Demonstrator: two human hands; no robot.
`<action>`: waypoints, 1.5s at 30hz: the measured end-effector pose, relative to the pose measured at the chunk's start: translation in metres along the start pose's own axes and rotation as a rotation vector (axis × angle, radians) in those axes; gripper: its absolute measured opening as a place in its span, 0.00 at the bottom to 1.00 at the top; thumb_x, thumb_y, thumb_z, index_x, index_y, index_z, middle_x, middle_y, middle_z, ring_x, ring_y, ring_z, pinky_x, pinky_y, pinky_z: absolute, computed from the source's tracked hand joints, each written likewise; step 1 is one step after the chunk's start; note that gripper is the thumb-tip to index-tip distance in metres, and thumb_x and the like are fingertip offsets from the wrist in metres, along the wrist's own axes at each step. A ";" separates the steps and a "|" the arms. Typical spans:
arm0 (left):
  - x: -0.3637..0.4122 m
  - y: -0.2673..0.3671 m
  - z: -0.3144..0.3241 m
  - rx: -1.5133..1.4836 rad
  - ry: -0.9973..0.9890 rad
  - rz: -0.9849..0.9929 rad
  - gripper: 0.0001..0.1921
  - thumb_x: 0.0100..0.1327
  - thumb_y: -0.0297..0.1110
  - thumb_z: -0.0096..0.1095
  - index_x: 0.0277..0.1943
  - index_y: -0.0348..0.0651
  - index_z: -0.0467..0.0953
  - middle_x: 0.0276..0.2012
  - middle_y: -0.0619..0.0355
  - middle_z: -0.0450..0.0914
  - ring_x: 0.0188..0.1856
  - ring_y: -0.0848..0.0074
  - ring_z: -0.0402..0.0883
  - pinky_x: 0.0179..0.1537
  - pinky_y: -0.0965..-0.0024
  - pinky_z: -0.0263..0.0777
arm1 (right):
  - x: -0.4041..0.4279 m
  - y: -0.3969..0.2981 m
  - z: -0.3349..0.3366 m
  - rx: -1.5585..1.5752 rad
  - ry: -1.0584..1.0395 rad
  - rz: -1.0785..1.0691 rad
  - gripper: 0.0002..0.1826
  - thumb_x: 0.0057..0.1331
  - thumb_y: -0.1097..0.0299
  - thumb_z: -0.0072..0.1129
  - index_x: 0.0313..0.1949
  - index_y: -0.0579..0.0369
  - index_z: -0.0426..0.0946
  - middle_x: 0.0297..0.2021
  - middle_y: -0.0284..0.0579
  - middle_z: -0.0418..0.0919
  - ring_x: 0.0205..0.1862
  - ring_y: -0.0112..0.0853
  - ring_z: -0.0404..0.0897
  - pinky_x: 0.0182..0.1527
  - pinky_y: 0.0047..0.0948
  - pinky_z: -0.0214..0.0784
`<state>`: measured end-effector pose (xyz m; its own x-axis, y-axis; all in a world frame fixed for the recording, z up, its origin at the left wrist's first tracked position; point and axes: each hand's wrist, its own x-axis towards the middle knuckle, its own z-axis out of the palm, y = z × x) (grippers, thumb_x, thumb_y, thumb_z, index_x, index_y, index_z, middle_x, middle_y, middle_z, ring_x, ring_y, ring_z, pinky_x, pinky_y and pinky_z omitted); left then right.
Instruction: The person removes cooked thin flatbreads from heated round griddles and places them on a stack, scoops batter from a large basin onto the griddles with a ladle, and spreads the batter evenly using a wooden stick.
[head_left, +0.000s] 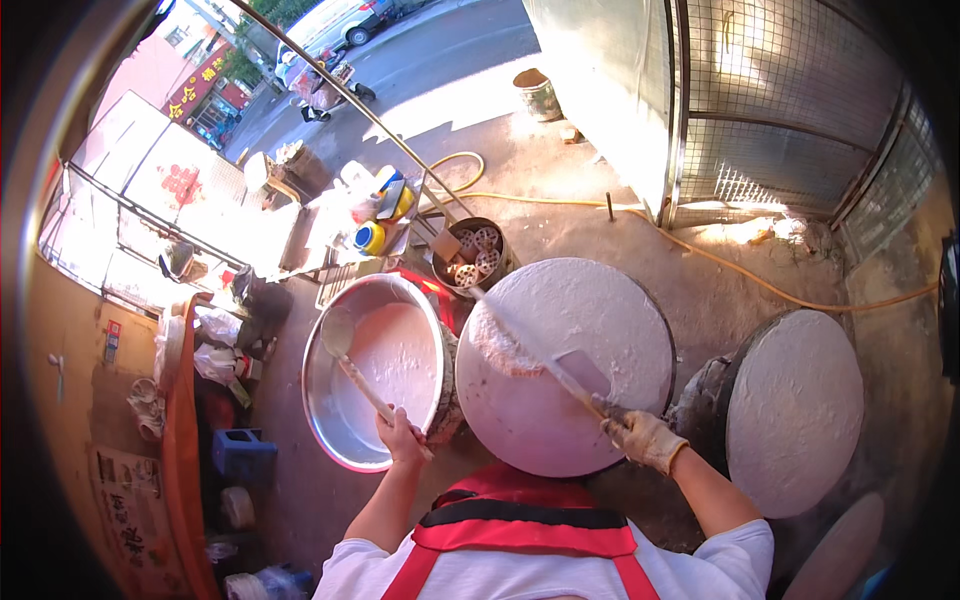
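My left hand (403, 437), bare, grips the handle of a ladle (365, 386), whose round bowl hangs over the left side of a wide metal basin (316, 409) of pale batter (397, 356). My right hand (646, 441), in a light work glove, holds a long-handled spreader (536, 349) slanting across a large round griddle (559, 442). Pale batter covers much of the griddle, with a thicker, lumpy patch (504, 346) at its left. A dark rectangular piece (583, 373) shows beside the spreader's shaft; how they join is unclear.
Another round griddle (796, 412) coated in pale batter stands at the right. A bucket of perforated coal briquettes (480, 259) is just beyond the basin. A yellow hose (720, 259) crosses the floor. A blue plastic stool (244, 454) stands at the left, and a rider on a scooter (319, 82) is outside.
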<state>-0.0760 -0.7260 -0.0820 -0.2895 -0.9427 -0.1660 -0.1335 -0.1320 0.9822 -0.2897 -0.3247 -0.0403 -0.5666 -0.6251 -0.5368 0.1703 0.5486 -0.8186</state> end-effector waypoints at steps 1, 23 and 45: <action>0.001 0.000 0.000 0.009 0.000 -0.008 0.12 0.70 0.29 0.52 0.53 0.41 0.61 0.18 0.63 0.63 0.09 0.81 0.63 0.08 0.75 0.58 | -0.005 0.001 0.003 -0.230 -0.036 -0.068 0.23 0.70 0.46 0.53 0.32 0.55 0.78 0.21 0.39 0.77 0.20 0.25 0.77 0.22 0.29 0.67; -0.010 -0.016 0.001 0.062 -0.017 -0.043 0.14 0.70 0.30 0.53 0.54 0.42 0.61 0.19 0.64 0.64 0.11 0.81 0.61 0.11 0.75 0.59 | 0.023 -0.022 -0.036 -0.094 -0.121 -0.023 0.25 0.72 0.49 0.47 0.65 0.38 0.71 0.35 0.44 0.82 0.33 0.32 0.80 0.39 0.32 0.73; -0.001 -0.039 -0.014 0.106 -0.303 -0.114 0.16 0.69 0.31 0.55 0.55 0.41 0.62 0.19 0.63 0.63 0.14 0.80 0.64 0.12 0.74 0.61 | -0.215 0.093 0.039 0.342 -0.127 0.320 0.28 0.69 0.59 0.60 0.68 0.36 0.68 0.25 0.29 0.75 0.24 0.18 0.70 0.28 0.22 0.66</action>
<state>-0.0575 -0.7238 -0.1185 -0.5339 -0.7874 -0.3082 -0.2740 -0.1836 0.9440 -0.1205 -0.1615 -0.0088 -0.3431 -0.5293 -0.7760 0.5877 0.5235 -0.6169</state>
